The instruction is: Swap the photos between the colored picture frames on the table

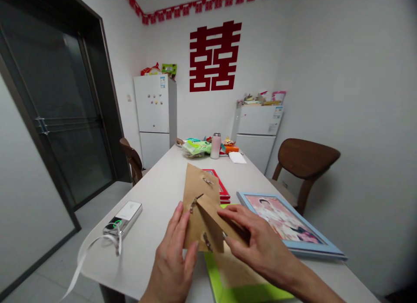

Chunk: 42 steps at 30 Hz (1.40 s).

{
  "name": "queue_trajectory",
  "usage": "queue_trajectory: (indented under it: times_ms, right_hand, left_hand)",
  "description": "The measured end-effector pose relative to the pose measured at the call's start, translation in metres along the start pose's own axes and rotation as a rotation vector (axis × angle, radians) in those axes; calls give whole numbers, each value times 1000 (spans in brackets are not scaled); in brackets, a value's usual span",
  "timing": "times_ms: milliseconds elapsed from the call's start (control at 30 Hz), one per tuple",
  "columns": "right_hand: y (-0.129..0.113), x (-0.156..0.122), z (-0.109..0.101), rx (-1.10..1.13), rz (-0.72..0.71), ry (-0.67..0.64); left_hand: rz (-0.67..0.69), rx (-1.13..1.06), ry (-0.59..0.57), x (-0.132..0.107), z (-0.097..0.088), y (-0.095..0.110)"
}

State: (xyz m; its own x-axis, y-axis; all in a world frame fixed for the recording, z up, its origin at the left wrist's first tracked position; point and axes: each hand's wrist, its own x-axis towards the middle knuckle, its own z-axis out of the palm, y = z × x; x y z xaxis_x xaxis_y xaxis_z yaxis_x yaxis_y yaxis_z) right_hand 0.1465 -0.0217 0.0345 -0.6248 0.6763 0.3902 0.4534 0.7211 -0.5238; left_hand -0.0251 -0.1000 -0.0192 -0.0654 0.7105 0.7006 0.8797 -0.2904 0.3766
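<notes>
A brown picture-frame backing board (198,183) stands tilted before me, with small metal fittings (207,242) on its face. My left hand (174,255) grips its lower left edge, fingers along the side and thumb near the bottom corner. Pinched in my right hand (252,233) is the board's brown stand flap (215,214), swung out from the board. Below my hands lies a lime-green frame (213,277), partly covered by another brown panel (239,268). Red frames (224,192) show behind the board, mostly hidden. Right of my right hand is a light-blue frame (293,203) holding a photo.
A power bank (125,216) with a white strap (81,261) lies on the table's left side. A pink bottle (215,146), green packages (197,147) and a white paper (237,157) are at the far end. Brown chairs (306,157) flank the table.
</notes>
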Motion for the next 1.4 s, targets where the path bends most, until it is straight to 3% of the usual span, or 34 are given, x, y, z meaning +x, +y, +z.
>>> queue_trajectory:
  times_ms: [67,233,367,433,533,700,833,1033,1167,1400]
  right_hand:
    - [7,-2,-7,-60,11,-37]
    - [41,-20,-11,-171,137,-198]
    - [62,-34,-7,-207,148,-275]
    - [66,-36,-6,-209,141,-287]
    - [64,-35,-4,-199,135,-312]
    - [58,-34,3,-174,149,-347]
    - [59,-32,20,-174,156,-326]
    - [62,-35,43,-233,127,-222]
    - [73,-32,39,-220,105,-178]
    - [101,-14,38,-286,205,-119]
  left_hand:
    - [-47,-85,-88,-2,9,5]
    - [-171,-229,-466,-19,43,16]
    - [-214,-209,-784,-24,62,24]
    - [-206,-170,-858,-23,65,25]
    - [-190,-125,-873,-22,61,22]
    - [-208,-9,-931,-17,39,12]
    - [-211,19,-850,-13,29,6]
    - [-176,-17,-764,-11,38,7]
    - [-157,-2,-779,-12,41,5]
    - [-132,-28,-753,-15,38,-6]
